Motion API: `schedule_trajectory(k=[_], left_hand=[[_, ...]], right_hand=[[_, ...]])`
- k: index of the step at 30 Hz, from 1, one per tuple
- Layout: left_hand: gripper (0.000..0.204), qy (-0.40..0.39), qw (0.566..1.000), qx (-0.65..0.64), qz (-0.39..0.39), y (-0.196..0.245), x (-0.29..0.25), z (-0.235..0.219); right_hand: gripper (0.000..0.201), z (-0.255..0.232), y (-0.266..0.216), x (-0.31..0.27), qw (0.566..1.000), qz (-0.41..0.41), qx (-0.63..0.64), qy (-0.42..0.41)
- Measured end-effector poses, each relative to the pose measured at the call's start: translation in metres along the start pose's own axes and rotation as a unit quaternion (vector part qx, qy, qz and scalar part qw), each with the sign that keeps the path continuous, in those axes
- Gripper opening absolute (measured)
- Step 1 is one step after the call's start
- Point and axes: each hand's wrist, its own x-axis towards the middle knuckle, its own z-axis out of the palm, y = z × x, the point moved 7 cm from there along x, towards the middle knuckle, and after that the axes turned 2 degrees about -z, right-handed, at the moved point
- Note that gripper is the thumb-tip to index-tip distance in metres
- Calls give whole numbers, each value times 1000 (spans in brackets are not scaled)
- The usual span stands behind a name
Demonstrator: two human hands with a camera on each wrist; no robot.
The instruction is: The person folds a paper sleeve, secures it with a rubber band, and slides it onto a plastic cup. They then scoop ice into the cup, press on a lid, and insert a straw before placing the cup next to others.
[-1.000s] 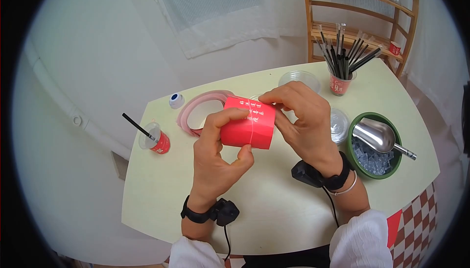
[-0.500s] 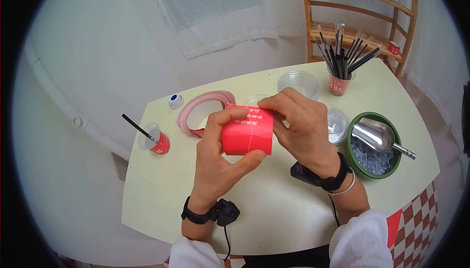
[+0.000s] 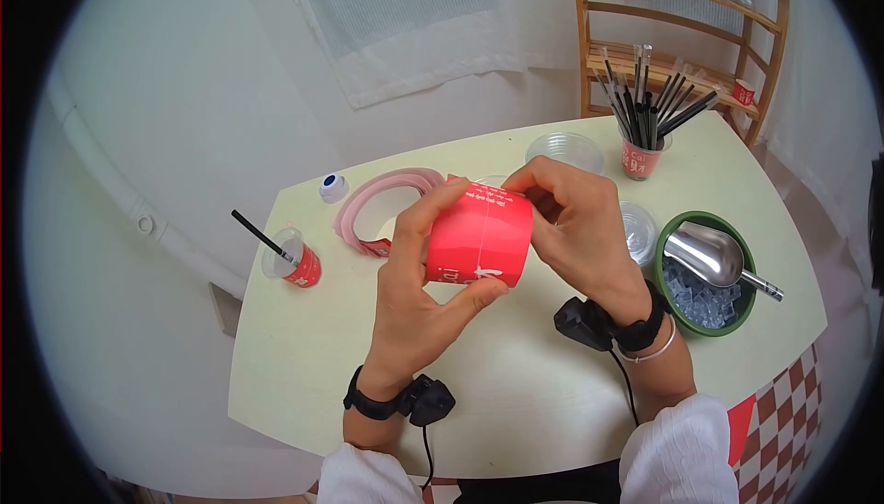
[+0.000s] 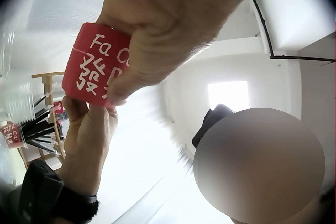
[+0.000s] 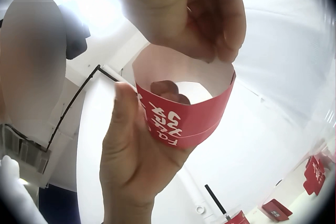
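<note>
A red paper cup sleeve (image 3: 479,235) with white lettering is held above the table between both hands. My left hand (image 3: 425,269) grips it from the left, thumb under its lower edge and fingers over the top. My right hand (image 3: 575,228) pinches its upper right rim. In the right wrist view the red sleeve (image 5: 184,116) is an open ring, white inside, with my left thumb along its side. The left wrist view shows the red sleeve (image 4: 94,79) gripped by my left hand, with my right hand below it.
A stack of flat pink-red sleeves (image 3: 373,205) lies behind my hands. A small red cup with a black straw (image 3: 293,263) stands at the left. Clear cups (image 3: 564,148), a red cup of straws (image 3: 645,150), clear lids (image 3: 637,232) and a green ice bowl with a metal scoop (image 3: 704,269) sit right.
The sleeve has turned and tilted in my hands, so its lettered lower edge now faces the camera. My left thumb has shifted under it; my right hand stays at the upper rim.
</note>
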Motion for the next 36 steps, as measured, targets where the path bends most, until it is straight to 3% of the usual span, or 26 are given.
schedule_trajectory(k=[2,8,13,14,16,19,21,23,27,28,31,34,36], left_hand=[[65,-7,1000,25,7,-1,-2,1],[60,30,997,-60,-45,-9,-5,-6],[93,91,995,-26,-18,-7,0,-14],[101,109,994,-27,-4,-8,0,-16],[115,46,987,-137,-63,-14,2,-6],[128,-2,958,-265,-111,-18,0,9],[126,-22,951,-289,-110,-19,2,12],[118,35,945,-310,-98,-21,3,-1],[113,136,945,-285,-86,-13,2,-22],[113,140,947,-277,-87,-11,2,-25],[113,145,952,-254,-86,-8,3,-29],[110,138,958,-235,-84,-9,3,-28],[108,131,961,-229,-89,-12,3,-26]], right_hand=[[11,1,2,0,1000,0,-18,-10],[10,3,2,0,999,-2,-42,-25],[10,-9,1,1,996,36,49,61],[14,-12,-2,1,994,13,67,84],[23,-17,-8,0,986,-31,104,129],[32,-12,-22,-6,984,-104,26,139],[28,-2,-28,-8,981,-157,17,110],[27,5,-30,-8,982,-174,4,73],[30,6,-25,2,989,-117,-8,-87],[24,0,-15,3,992,-52,-12,-113],[18,-25,17,7,964,-52,-254,-60],[15,-41,46,7,919,-8,-389,-53],[13,-40,59,6,912,16,-405,-71]])
